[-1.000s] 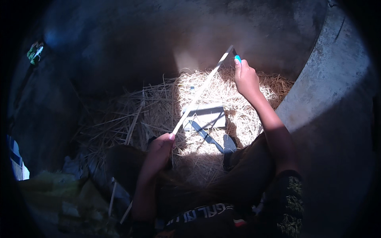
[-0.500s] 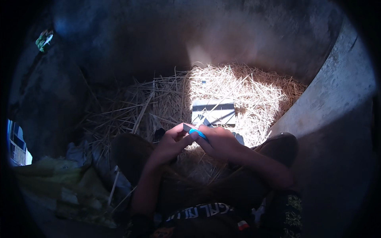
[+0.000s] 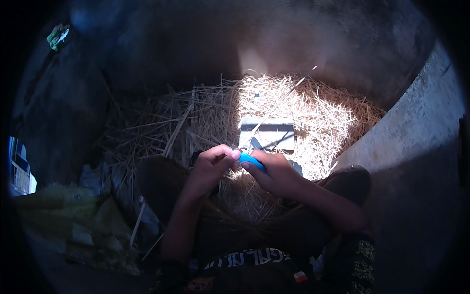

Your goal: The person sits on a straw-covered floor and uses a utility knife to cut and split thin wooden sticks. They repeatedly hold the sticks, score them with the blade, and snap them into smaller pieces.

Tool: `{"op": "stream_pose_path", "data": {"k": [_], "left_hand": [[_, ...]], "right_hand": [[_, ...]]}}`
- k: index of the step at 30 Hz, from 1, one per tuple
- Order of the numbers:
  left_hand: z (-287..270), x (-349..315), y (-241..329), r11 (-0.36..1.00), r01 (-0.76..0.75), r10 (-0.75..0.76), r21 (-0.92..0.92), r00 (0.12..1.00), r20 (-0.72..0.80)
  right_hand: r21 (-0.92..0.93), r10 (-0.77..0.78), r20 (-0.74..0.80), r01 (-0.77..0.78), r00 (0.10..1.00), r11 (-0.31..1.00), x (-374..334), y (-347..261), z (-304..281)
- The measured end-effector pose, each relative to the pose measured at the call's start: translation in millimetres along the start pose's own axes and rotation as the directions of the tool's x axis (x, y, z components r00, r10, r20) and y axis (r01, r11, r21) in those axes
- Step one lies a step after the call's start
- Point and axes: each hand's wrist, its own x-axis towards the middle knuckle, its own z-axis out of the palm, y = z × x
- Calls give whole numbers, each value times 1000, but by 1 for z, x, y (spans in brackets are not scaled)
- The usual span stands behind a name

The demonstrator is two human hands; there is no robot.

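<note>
Moved closer together than a second ago, left hand (image 3: 208,169) pinches finger to thumb, apparently on the stick (image 3: 293,87) slanting across the pale slab (image 3: 275,136), while right hand (image 3: 280,172) wraps the blue knife (image 3: 253,161), seemingly for control.

White capital letters (image 3: 238,259) cross the dark shirt (image 3: 254,279).

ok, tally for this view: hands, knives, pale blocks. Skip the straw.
Hands: 2 (left hand, right hand)
Knives: 1 (blue-handled knife)
Pale blocks: 1 (pale block)
Total: 4
</note>
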Motion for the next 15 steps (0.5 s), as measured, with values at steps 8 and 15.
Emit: {"op": "stream_pose_path", "data": {"k": [8, 15], "left_hand": [[-4, -4, -1, 998, -51, 52, 30, 997, -52], [-15, -2, 4, 999, -24, 33, 44, 975, -218]], "right_hand": [[50, 20, 93, -25, 995, 998, 1, -1, -1], [2, 106, 150, -107, 983, 994, 1, -8, -6]]}}
